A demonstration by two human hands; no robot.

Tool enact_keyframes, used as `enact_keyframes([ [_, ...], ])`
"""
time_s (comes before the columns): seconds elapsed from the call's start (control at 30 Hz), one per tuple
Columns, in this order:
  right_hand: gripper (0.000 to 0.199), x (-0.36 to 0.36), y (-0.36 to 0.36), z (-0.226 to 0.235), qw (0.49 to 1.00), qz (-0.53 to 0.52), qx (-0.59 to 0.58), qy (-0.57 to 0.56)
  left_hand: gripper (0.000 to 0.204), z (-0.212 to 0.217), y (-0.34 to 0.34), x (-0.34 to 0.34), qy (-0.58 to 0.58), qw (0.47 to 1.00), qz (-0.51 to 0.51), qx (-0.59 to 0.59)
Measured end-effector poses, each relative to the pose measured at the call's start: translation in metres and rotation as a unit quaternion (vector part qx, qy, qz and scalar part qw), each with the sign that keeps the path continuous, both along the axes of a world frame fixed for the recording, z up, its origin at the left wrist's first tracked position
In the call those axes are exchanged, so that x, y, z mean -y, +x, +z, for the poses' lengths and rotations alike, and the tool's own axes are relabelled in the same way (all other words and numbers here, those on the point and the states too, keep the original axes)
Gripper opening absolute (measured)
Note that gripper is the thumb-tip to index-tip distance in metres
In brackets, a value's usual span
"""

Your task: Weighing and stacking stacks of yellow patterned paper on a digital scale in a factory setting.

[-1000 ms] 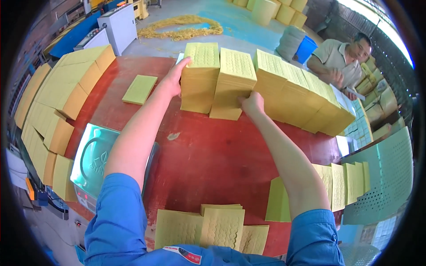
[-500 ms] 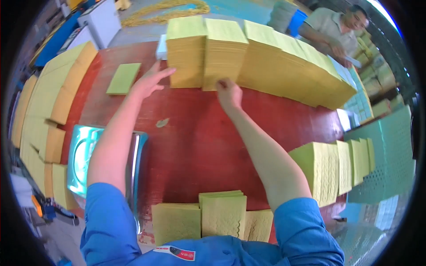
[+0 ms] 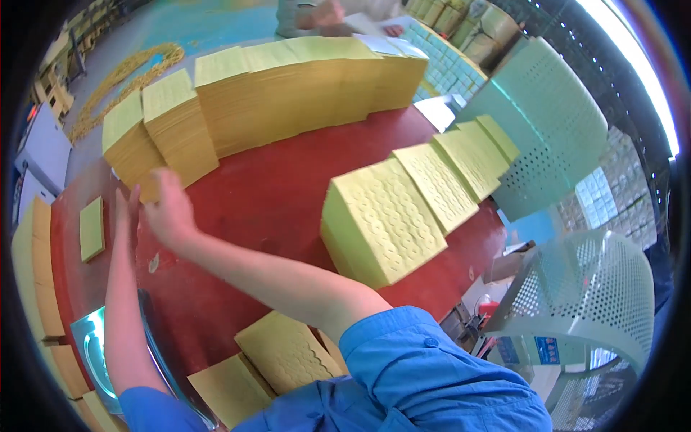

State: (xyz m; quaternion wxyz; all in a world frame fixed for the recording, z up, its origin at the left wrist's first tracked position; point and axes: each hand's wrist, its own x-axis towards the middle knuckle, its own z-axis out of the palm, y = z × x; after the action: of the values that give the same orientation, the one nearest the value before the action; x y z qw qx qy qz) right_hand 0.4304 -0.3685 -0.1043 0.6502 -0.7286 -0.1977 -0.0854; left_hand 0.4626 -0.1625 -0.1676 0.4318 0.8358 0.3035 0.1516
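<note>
A row of tall stacks of yellow paper sheets [image 3: 281,97] stands along the far side of a red table [image 3: 266,194]. At its left end, in front of the leftmost stack [image 3: 129,147], my two hands are close together. My left hand [image 3: 127,210] is seen edge-on, its fingers stretched out and nothing visible in it. My right hand [image 3: 170,212], slightly blurred, has raised, spread fingers that overlap the foot of that stack; whether they touch it I cannot tell. A small yellow pad [image 3: 92,229] lies left of my left hand.
Embossed yellow stacks [image 3: 389,216] lean in a row on the right, and more paper [image 3: 288,349] sits by my body. A metal tray [image 3: 93,345] is under my left forearm. Perforated chairs [image 3: 583,288] stand at right. Across the table, another person's hand [image 3: 327,13] works.
My view has turned to the right, so the scene sits further left and tilted. My right hand has uncurled from a closed shape and come close beside my left hand.
</note>
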Motion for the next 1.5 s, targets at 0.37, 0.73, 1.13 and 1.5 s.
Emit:
enact_keyframes([
  [0.37,0.033,0.347,-0.087,0.217,0.915,0.114,0.335,0.192,0.103,0.181,-0.203,0.304,0.06,0.932,-0.298,-0.197],
  [0.73,0.04,0.85,0.14,0.043,0.906,-0.416,-0.006,0.074,0.112,0.097,-0.226,0.432,-0.141,0.942,-0.291,-0.095],
  [1.13,0.057,0.883,0.165,-0.042,0.919,-0.185,-0.232,0.26,0.089,0.057,-0.209,0.523,-0.291,0.947,-0.137,-0.023],
  [1.5,0.05,0.836,0.17,-0.075,0.915,-0.137,-0.208,0.319,0.049,0.016,-0.178,0.544,-0.219,0.97,-0.069,0.075],
])
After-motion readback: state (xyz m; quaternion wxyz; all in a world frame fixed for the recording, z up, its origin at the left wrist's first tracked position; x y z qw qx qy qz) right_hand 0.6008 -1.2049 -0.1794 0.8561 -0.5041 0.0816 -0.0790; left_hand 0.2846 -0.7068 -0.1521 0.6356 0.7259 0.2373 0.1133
